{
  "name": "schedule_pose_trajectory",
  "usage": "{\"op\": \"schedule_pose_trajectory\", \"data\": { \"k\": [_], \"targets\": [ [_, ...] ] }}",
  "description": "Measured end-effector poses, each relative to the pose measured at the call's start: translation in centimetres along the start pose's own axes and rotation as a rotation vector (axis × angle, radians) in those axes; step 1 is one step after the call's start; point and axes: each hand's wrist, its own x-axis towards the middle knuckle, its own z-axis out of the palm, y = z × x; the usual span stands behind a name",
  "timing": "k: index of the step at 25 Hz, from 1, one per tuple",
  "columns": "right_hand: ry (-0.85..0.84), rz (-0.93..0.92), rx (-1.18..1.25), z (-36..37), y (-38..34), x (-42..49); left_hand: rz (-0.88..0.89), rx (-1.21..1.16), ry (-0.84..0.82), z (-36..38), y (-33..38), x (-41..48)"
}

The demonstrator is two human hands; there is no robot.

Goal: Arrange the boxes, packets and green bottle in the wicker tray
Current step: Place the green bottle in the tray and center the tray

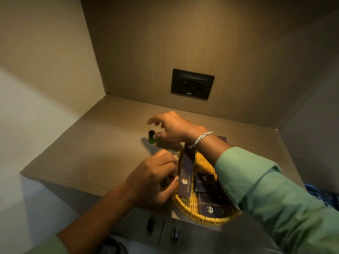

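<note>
I see the bottle (pixel 151 137), green with a dark cap, standing upright on the shelf (pixel 102 142), outside the tray (pixel 200 215) and just past its far left edge. My right hand (pixel 171 128) reaches across the tray to it: the thumb and a curled finger touch the bottle's right side near the cap, while the other fingers spread loosely above. I cannot tell whether that hand has a real grip on the bottle or only rests against it. A silver bracelet (pixel 202 137) sits on that wrist, and the green sleeve (pixel 266 189) covers the tray's right part.

The tray is yellow wicker and sits at the shelf's near edge, its rim hanging slightly over the front. Inside it, a long dark box (pixel 186 176) lies along the left side, a small dark packet (pixel 205 181) lies just right of it, and another dark box (pixel 210 205) lies near the front rim. All three carry a gold logo.

My left hand (pixel 156 180) is at the tray's left rim, fingers curled in against the long box's edge; something dark shows under them, but I cannot tell what it is.

Beyond the tray, a black socket plate (pixel 192 83) is set in the back wall.
</note>
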Motion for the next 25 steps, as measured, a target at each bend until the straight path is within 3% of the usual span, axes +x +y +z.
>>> {"op": "schedule_pose_trajectory", "data": {
  "k": [12, 16, 20, 25],
  "targets": [
    [-0.068, -0.086, -0.045, 0.2, 0.2, 2.1, 0.000, -0.012, -0.039, -0.4, 0.3, 0.4],
    [0.060, -0.148, -0.021, -4.5, 0.2, -1.9, 0.000, -0.031, -0.021, -0.7, 0.1, 0.6],
    [0.072, -0.108, 0.039, -8.9, 2.4, -9.5, 0.018, 0.003, -0.049, -0.5, 0.0, 0.3],
    [-0.103, 0.079, -0.002, -6.5, 5.3, -13.8, 0.065, 0.062, -0.063, -0.5, -0.4, 0.3]
  ]
}}
